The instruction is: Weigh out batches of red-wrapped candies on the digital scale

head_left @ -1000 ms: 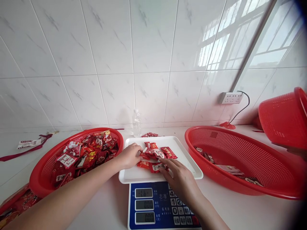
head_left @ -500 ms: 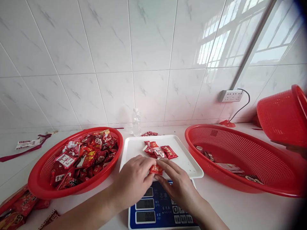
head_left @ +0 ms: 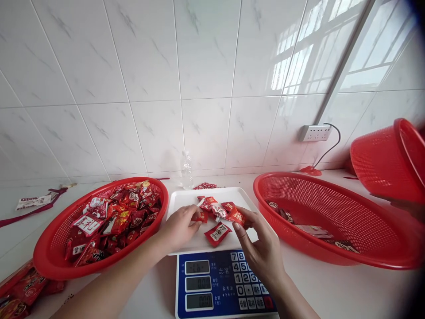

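Observation:
Several small red wrapped sweets lie on the white tray [head_left: 186,198] of a digital scale [head_left: 212,283]. My left hand [head_left: 181,227] is over the tray's left side, its thumb and fingertips closed on a small red sweet [head_left: 202,216]. On the right side, my right hand [head_left: 262,243] pinches another red sweet [head_left: 236,215] between thumb and fingers, just above the tray. Between the hands, a dark red sweet with a pale label [head_left: 218,233] lies flat near the tray's front. Behind it sits a white-and-red sweet [head_left: 219,210], touching others in a small cluster.
A red basket [head_left: 49,261] heaped with sweets stands left; more packets [head_left: 26,288] lie below it. At right is a larger red basket [head_left: 332,195] with a few packets, and another red basket [head_left: 372,164] tilted behind. A clear bottle [head_left: 187,170] stands by the wall.
My hands, together before over the tray's front edge around a red sweet, have moved apart to either side. A dark red sweet now shows at the front of the tray.

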### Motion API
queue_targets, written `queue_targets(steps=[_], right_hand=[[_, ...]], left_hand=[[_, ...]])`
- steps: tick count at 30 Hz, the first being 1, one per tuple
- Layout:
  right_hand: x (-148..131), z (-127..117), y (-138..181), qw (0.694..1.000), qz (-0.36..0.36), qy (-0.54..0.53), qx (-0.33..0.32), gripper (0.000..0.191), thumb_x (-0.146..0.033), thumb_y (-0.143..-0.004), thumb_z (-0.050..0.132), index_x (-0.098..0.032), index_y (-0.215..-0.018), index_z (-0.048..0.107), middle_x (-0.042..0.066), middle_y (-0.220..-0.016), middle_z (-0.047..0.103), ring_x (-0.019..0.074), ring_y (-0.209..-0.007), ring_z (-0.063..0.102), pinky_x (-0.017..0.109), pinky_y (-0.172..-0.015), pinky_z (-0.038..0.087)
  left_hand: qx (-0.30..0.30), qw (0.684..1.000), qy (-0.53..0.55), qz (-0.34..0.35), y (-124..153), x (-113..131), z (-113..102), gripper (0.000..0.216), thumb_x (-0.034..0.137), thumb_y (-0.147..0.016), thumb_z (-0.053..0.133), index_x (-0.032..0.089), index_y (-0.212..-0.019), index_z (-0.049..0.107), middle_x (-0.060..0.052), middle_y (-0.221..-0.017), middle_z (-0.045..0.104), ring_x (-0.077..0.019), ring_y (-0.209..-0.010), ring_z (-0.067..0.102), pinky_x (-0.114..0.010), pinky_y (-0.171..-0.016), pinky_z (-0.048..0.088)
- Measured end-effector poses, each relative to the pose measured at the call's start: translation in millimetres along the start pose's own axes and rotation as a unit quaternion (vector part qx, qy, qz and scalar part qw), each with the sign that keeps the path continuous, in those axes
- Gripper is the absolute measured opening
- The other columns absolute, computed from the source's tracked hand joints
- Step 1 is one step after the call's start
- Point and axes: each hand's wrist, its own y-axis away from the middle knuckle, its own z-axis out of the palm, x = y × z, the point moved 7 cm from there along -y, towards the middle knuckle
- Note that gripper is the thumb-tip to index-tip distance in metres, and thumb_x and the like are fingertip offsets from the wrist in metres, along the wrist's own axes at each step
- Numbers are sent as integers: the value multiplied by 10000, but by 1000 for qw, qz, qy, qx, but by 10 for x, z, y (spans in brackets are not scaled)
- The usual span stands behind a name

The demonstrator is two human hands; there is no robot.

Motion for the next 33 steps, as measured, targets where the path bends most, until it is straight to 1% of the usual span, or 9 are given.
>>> queue_targets(steps=[3, 5, 8, 11, 13, 18, 26, 30, 33], right_hand=[[20, -32, 2, 1000, 12, -1, 22, 255, -315, -904, 548, -229, -1140, 596, 30, -861, 676, 147, -665, 609, 259, -610, 529], [60, -61, 8, 999, 30, -7, 40, 255, -318, -900, 554, -231, -1135, 599, 31, -869, 685, 152, -683, 619, 266, -621, 532], [129, -82, 23, 997, 55, -21, 51, 263, -315, -896, 561, -234, -1144, 596, 34, -896, 690, 158, -723, 636, 274, -648, 536], [171, -88, 38, 996, 68, -33, 54, 270, -321, -888, 570, -227, -1139, 601, 39, -904, 689, 164, -740, 645, 284, -656, 537], [180, -90, 41, 995, 72, -39, 55, 268, -324, -887, 571, -224, -1133, 606, 43, -915, 690, 169, -751, 647, 292, -664, 538], [188, -100, 38, 993, 85, -53, 57, 252, -325, -889, 568, -225, -1117, 609, 49, -916, 684, 167, -746, 640, 299, -661, 540], [261, -110, 44, 989, 100, -87, 68, 255, -306, -878, 579, -222, -1117, 609, 48, -941, 682, 174, -759, 636, 314, -672, 531], [275, -105, 41, 989, 101, -82, 66, 240, -312, -882, 577, -213, -1098, 613, 51, -926, 680, 176, -767, 625, 304, -654, 525], [285, -97, 54, 988, 108, -95, 61, 245, -316, -886, 573, -211, -1106, 606, 53, -928, 677, 175, -761, 626, 315, -660, 529]], left_hand=[[50, 998, -4, 29, -42, 108, -53, 127, 320, -890, 523, 218, -954, 564, -55, -973, 651, -238, -968, 598, -404, -840, 490], [61, 995, -13, 81, -52, 261, -39, 376, 460, -857, 572, 233, -1152, 524, -94, -1184, 594, -277, -1163, 513, -456, -962, 436], [-41, 991, -45, 121, -111, 409, 175, 787, 650, -744, 607, 270, -1388, 362, -127, -1500, 310, -352, -1403, 201, -550, -1111, 233], [-144, 982, -86, 89, -231, 343, 386, 971, 749, -677, 578, 282, -1465, 256, -132, -1577, 114, -406, -1428, -3, -632, -1111, 68], [-166, 978, -95, 78, -323, 269, 438, 965, 758, -680, 562, 265, -1462, 284, -152, -1565, 162, -410, -1426, 25, -625, -1106, 91], [-141, 979, -99, 106, -455, 252, 379, 746, 699, -738, 558, 288, -1352, 457, -133, -1479, 362, -341, -1408, 208, -555, -1121, 138], [-157, 968, -183, 74, -543, 535, 481, 880, 820, -729, 377, 320, -1451, 322, -117, -1563, 210, -419, -1422, -50, -713, -1008, -154], [-207, 963, -172, 19, -560, 437, 587, 887, 778, -748, 410, 321, -1485, 227, -120, -1577, 132, -439, -1418, -16, -749, -1000, -94], [-211, 962, -171, -5, -543, 355, 556, 899, 782, -753, 386, 295, -1490, 221, -147, -1575, 105, -446, -1416, 17, -759, -995, -71]])
